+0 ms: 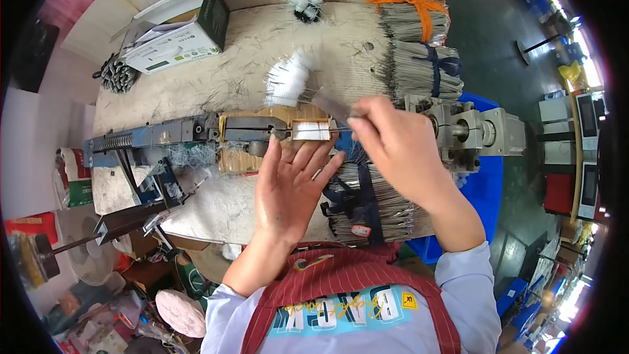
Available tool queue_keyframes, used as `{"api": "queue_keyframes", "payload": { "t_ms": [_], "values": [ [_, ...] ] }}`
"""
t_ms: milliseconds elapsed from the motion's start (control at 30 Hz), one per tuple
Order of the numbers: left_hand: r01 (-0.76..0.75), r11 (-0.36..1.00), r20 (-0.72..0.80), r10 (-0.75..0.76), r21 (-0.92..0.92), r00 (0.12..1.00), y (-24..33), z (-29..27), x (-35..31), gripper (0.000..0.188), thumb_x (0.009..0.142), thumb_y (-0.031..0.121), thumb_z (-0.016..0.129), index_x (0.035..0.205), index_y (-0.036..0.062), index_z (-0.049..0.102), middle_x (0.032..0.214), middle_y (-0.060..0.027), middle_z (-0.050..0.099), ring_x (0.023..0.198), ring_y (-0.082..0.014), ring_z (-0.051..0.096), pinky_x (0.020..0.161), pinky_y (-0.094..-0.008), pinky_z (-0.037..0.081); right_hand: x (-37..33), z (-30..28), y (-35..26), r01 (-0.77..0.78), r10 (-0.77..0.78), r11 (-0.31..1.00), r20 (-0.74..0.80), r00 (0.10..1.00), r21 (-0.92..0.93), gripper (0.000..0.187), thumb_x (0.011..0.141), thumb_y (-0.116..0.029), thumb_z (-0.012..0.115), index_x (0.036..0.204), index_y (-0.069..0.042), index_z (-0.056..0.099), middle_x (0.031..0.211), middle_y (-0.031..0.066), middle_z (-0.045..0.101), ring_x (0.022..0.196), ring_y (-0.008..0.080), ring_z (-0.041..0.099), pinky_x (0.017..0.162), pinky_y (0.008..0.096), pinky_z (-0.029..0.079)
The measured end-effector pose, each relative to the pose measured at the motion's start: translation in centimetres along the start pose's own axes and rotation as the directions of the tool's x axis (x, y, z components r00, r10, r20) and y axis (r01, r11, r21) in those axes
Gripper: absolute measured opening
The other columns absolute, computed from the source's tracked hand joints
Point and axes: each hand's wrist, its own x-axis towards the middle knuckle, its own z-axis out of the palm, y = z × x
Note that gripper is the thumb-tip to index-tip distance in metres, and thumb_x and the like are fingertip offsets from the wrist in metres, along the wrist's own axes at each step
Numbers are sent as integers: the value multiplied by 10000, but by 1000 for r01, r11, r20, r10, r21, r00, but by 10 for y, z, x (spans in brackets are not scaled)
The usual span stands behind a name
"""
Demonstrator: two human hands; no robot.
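Your scuffed workbench [216, 78] is crowded. Your left hand [291, 183] lies flat and open, fingers spread, holding nothing, just below the small white bristle tuft [310, 130] clamped in the blue-and-grey machine [196, 132]. Your right hand [393, 147] pinches a thin wire at that tuft (the grip looks closed, though blur hides the fingertips). One finished white brush [287, 80] lies behind; tied wire bundles [419, 59] remain unused. The bench edge sits close to your apron, and the gearbox [472, 132] crowds your right.

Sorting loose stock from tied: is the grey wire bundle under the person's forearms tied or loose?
Tied. A dark blue strap wraps across the grey wire bundle and is knotted at its left side, holding the wires packed together.
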Motion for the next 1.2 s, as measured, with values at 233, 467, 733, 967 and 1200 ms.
{"api": "queue_keyframes", "payload": {
  "t_ms": [233,467,733,967,1200],
  "values": [
    [30,999,0,-30,38,1000,5,-2,-3,704,997,509,406,1415,-50,321,1478,-215,349,1394,-308,330,1158,-465,278,-5,11,-17,267,-222,914,175,959,-306,439,729,-89,650,1143,40,586,738,78,635,636,213,657,529,324,517],
    [48,996,27,-50,70,998,9,0,-5,579,1018,427,417,1363,-36,378,1428,-185,415,1353,-288,394,1138,-449,306,0,8,-18,334,-250,844,244,937,-419,435,721,-99,633,1128,50,593,702,67,610,624,197,651,518,311,516],
    [50,972,-33,-43,228,999,-41,-13,16,480,988,144,510,1388,-55,335,1427,-179,424,1388,-261,359,1133,-407,321,-14,-8,-14,161,-128,962,156,980,-223,360,787,-68,587,1117,42,493,867,147,628,732,281,675,585,363,527],
    [78,864,-34,-70,497,997,-14,-48,-61,429,1011,179,478,1336,-96,425,1284,-265,555,1182,-294,587,989,-422,487,-50,3,0,-198,-6,898,462,887,392,370,866,14,552,1217,59,443,1103,236,571,988,410,594,863,424,490],
    [167,558,-582,771,813,257,85,-234,-203,538,1011,445,451,861,-57,571,776,-161,685,645,-217,696,483,-281,542,-68,47,13,-290,63,883,519,852,369,286,904,-242,650,1030,-4,553,893,164,645,810,375,638,687,424,497]
  ]
}}
